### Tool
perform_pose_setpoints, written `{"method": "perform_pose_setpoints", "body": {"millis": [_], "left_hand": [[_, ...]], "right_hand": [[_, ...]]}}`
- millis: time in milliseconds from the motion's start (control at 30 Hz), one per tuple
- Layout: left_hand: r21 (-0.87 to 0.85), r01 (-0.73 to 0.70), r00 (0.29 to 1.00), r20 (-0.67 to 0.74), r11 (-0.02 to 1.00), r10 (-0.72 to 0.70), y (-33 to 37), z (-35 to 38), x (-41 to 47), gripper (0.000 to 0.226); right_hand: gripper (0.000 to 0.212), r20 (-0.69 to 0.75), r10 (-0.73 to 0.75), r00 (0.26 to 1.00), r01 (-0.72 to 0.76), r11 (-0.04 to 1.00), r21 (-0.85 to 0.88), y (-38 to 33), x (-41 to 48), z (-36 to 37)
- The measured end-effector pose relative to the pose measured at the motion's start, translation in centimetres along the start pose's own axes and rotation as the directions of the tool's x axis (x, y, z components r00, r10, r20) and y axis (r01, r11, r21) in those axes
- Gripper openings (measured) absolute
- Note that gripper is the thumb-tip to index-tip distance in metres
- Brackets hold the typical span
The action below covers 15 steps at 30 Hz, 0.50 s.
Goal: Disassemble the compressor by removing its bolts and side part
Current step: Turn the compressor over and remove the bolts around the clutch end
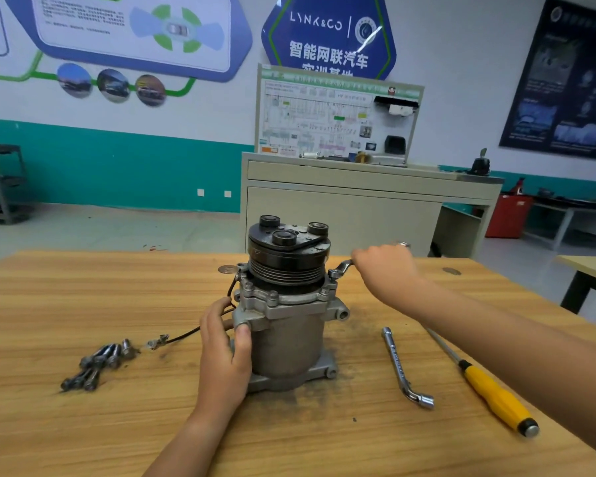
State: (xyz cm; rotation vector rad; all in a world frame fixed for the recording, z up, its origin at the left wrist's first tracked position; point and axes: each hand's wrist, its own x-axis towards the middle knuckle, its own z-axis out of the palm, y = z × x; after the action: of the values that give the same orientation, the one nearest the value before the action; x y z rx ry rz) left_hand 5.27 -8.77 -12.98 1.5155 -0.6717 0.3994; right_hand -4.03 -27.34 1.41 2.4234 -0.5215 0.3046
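Wooden desk (pixel 83 294), upright compressor (pixel 286 335) gripped by curled left hand (pixel 225 349), right hand (pixel 386 266) apparently closed around wrench (pixel 343 266) on bolt (pixel 332 273)

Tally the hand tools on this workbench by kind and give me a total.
Wrenches: 2 (held wrench in the right hand, set on the compressor; spare wrench lying on the table)
Screwdrivers: 1 (yellow screwdriver)
Total: 3

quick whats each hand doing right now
Left hand: grips the compressor body.
Right hand: grips the wrench handle.
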Motion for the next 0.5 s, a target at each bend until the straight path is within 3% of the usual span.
{"method": "perform_pose_setpoints", "body": {"millis": [133,267,367,433,500], "left_hand": [[0.025,-0.04,0.999,0.01,0.999,0.04,0.0,-0.1,0.2,0.057],[0.047,-0.037,0.999,0.01,0.998,0.037,0.2,-0.3,0.1,0.065],[0.057,-0.04,0.999,-0.004,0.998,0.04,0.2,-0.4,0.0,0.071],[0.065,-0.031,0.999,-0.01,0.997,0.031,0.3,-0.3,0.0,0.074],[0.069,-0.028,1.0,-0.007,0.997,0.028,0.5,-0.2,-0.1,0.075]], "right_hand": [[0.027,-0.209,-0.107,0.972,0.145,0.973,0.178,-0.2,2.2,2.2],[0.031,-0.243,-0.135,0.961,0.208,0.928,0.31,-0.4,3.1,2.1],[0.032,-0.243,0.074,0.967,0.057,0.868,0.493,0.0,2.1,1.8],[0.035,-0.216,0.245,0.945,-0.021,0.705,0.709,0.5,0.6,1.2],[0.032,-0.155,0.27,0.95,-0.047,0.615,0.787,1.0,-0.9,0.4]]}}
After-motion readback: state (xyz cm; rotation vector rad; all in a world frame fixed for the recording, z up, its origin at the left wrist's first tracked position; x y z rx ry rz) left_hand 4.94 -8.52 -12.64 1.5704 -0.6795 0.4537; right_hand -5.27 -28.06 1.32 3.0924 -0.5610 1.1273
